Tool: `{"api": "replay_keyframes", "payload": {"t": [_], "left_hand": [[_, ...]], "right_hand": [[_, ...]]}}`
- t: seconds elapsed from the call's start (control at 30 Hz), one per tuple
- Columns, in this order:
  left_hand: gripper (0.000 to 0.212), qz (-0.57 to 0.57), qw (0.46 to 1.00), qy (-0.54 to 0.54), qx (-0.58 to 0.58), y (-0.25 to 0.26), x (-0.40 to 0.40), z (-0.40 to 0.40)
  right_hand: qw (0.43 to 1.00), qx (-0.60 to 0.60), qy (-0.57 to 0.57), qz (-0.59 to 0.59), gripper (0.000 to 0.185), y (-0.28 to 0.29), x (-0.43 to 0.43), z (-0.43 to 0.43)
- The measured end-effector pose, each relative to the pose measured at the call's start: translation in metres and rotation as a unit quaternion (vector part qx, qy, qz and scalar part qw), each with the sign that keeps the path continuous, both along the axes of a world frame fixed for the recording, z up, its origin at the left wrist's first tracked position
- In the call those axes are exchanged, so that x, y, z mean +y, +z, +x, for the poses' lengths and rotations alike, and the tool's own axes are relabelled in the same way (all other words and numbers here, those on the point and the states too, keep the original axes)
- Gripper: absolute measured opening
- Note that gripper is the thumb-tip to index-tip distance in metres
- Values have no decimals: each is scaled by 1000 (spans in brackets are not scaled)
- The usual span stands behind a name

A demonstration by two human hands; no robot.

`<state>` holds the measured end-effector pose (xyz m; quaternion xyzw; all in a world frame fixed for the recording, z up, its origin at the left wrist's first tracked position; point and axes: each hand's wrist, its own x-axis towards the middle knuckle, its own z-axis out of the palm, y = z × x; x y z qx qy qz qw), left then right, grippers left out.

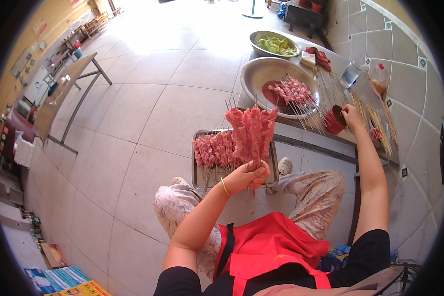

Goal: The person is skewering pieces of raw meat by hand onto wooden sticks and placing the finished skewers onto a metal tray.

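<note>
A bundle of raw meat skewers [252, 133] stands upright in my left hand [248, 177], which grips the thin sticks below the meat. Behind it, more raw meat skewers [214, 148] lie in rows on a metal tray [195, 174]. My right hand [351, 117] is at the rim of a small red container [333, 120], its fingers pinched on a small yellowish thing I cannot make out. Beside that container, a large steel basin [253, 74] holds further meat skewers [294, 91] around a dark red patch.
The bench [386, 157] on the right bears a bowl of leafy greens [275, 44], loose metal skewers [329, 87], bamboo sticks [377, 122], red-handled scissors [375, 134], a plastic bottle [350, 74] and a long wooden stick [383, 103]. A long table [64, 81] stands far left.
</note>
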<state>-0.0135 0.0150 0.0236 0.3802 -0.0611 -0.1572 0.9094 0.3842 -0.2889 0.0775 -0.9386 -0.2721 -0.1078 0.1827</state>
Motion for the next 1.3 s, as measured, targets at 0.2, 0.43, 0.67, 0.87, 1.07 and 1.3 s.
{"api": "replay_keyframes", "payload": {"t": [0.2, 0.43, 0.67, 0.87, 1.07, 1.3], "left_hand": [[16, 4, 1000, 13, 10, -1, 0, 0], [15, -1, 1000, 25, 12, -4, -2, 0], [16, -106, 994, 12, 35, -4, -2, -4], [11, -100, 987, 105, 72, -11, -13, 0], [13, 6, 963, 241, 117, -9, -16, 2], [12, 80, 949, 277, 128, -8, -16, 0]], "right_hand": [[990, -67, -81, 89, 15, 10, -12, 3], [935, -84, -67, 338, 17, 37, 13, -73], [908, 163, 151, 355, 5, 14, 92, -277], [846, 308, 152, 408, 8, -19, 146, -326], [864, 228, 168, 415, 7, -36, 170, -331], [843, 251, 165, 447, 10, -49, 170, -333]]}}
